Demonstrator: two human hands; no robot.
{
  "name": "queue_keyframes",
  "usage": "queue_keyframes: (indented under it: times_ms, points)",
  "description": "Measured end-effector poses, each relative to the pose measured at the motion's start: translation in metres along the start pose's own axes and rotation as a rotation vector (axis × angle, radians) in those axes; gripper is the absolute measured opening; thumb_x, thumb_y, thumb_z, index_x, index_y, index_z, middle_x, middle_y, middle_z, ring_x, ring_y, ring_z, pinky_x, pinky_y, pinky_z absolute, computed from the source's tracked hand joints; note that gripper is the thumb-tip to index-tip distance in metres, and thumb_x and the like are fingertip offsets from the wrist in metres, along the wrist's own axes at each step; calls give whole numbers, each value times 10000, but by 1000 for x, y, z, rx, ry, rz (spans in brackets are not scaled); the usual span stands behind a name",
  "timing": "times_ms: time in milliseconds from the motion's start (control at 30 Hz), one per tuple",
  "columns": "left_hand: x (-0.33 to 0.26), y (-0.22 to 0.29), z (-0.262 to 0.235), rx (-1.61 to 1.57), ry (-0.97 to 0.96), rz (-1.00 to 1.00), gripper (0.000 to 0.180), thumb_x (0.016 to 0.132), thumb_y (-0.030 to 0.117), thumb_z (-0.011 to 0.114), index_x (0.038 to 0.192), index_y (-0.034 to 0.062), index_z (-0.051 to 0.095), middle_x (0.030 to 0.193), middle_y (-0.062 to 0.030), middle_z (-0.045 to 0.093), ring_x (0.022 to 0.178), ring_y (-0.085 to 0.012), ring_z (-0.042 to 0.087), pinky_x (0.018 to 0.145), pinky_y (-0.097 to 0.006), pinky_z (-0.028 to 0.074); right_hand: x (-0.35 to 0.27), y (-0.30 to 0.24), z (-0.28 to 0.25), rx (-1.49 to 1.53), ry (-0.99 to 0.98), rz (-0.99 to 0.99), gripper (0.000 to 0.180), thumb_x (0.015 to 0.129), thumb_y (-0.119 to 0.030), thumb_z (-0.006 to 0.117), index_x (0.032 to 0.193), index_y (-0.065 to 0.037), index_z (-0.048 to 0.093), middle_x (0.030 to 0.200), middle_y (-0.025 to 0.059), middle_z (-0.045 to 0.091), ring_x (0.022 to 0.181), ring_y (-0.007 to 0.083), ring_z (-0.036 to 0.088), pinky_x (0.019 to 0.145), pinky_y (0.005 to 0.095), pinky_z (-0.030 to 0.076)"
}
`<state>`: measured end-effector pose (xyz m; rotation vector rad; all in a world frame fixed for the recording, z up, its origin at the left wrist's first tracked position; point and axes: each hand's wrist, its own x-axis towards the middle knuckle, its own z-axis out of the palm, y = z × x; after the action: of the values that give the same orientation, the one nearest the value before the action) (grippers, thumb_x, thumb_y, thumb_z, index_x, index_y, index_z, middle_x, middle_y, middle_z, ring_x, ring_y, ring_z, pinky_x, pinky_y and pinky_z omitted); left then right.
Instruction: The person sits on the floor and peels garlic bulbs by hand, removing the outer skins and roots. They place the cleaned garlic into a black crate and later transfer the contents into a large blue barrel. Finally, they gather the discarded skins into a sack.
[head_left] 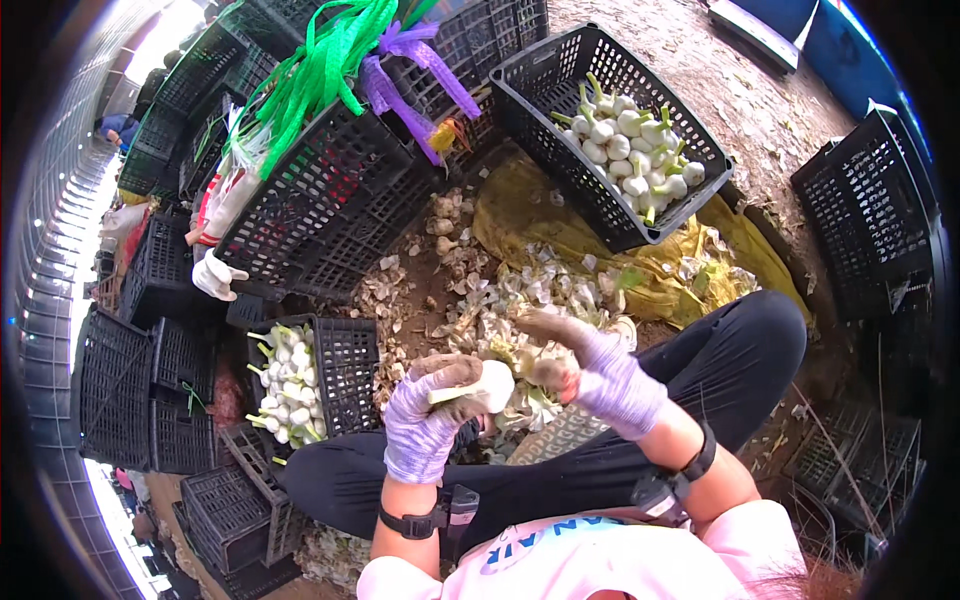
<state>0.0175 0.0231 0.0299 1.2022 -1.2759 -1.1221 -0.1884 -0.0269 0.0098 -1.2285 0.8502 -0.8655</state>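
Observation:
In my left hand [428,415], gloved in light purple with soiled fingers, is a white garlic bulb [490,386] with a short pale stem pointing left. The fingers are wrapped round it. Just to its right, my right hand [600,375], in a matching glove, hovers apart from the bulb. Motion blurs its fingers, and whether they hold anything is unclear; a reddish patch shows by the thumb. Below both hands lies a heap of garlic skins and trimmings [500,305].
A black crate of trimmed garlic [610,215] stands ahead on yellow sacking [515,215]. Another garlic-filled crate [347,375] is at my left, near a tall black crate [320,200] with green netting [325,75] over it. More black crates [870,215] stand at the right. My bent legs [735,345] frame the heap.

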Motion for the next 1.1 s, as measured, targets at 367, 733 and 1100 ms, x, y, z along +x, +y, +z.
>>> queue_keyframes:
  times_ms: [367, 733, 1100]
  points:
    - [3, 12, 2, 197, -64, 71, 300, 677, 192, 732, 918, 45, 633, 937, -101, 617, 866, -217, 594, 749, -317, 480, -6, 14, 11, 524, -156, 176, 616, 734, -211, 711, 1221, 9, 404, 931, 96, 546, 803, 124, 543, 680, 261, 469]
    - [-8, -14, 12, -878, 182, -543, 439, 804, 374, 622, 1054, 23, 538, 898, -86, 602, 764, -188, 605, 630, -299, 519, -6, -6, 12, -36, -307, -155, 250, 804, -257, 610, 843, -25, 524, 724, 45, 501, 688, 139, 505, 625, 281, 422]
    - [-11, -34, 14, -1052, 246, -507, 423, 777, 213, 670, 1123, 38, 502, 979, -98, 608, 847, -217, 625, 626, -288, 573, -3, -15, 19, -162, -76, -14, 323, 774, -195, 627, 967, 55, 556, 696, 47, 556, 631, 90, 550, 562, 243, 441]
